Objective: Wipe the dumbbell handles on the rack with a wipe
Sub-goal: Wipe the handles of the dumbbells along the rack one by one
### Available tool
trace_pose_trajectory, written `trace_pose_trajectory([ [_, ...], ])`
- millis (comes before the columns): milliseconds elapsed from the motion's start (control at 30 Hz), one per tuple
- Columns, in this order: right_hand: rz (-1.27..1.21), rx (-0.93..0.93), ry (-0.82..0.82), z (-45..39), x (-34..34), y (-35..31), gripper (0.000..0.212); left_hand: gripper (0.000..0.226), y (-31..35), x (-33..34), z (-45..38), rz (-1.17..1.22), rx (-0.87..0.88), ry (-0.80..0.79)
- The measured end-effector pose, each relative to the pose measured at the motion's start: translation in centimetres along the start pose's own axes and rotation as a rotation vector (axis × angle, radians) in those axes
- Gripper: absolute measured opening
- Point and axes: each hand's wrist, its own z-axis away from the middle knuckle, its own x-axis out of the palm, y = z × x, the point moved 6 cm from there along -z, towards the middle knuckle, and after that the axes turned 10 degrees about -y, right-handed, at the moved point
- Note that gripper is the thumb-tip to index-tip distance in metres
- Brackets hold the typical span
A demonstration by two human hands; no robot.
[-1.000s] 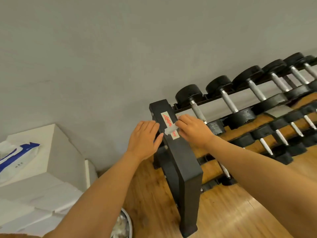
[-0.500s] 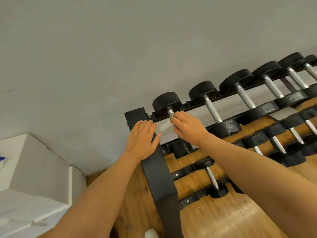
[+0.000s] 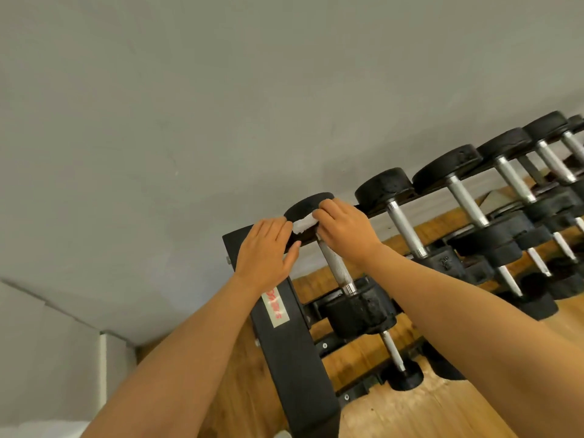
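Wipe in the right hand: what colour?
White; the wipe shows in the head view, pinched by the right hand.

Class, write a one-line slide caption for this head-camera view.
Right hand holds a crumpled white wipe atop the knurled steel dumbbell handle; left hand rests on the black metal rack.

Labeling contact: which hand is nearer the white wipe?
Right. The right hand grips the wipe at the far end of the dumbbell handle. The left hand lies flat on the rack just beside it.
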Motion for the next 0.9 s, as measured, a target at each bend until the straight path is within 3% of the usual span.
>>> trace_pose_trajectory([
  [233,-0.045,0.111,0.041,-0.7,2.1,1.7,0.011,0.043,-0.3,1.4,-2.0,0.037,-0.004,-0.01],
  [433,-0.258,0.136,0.014,-0.1,3.3,2.8,0.02,0.054,-0.4,4.1,-2.3,0.085,-0.09,-0.167],
  [533,-0.293,0.029,-0.035,0.7,3.6,2.8,0.031,0.057,-0.4,5.3,-1.8,0.105,-0.135,-0.238],
  [700,-0.243,-0.247,-0.263,1.6,5.6,2.1,0.047,0.058,-0.8,6.7,-0.9,0.09,-0.205,-0.291],
  [900,-0.059,-0.199,-0.335,3.5,5.4,2.2,0.052,0.057,-1.4,7.6,-0.9,0.081,-0.25,-0.345],
])
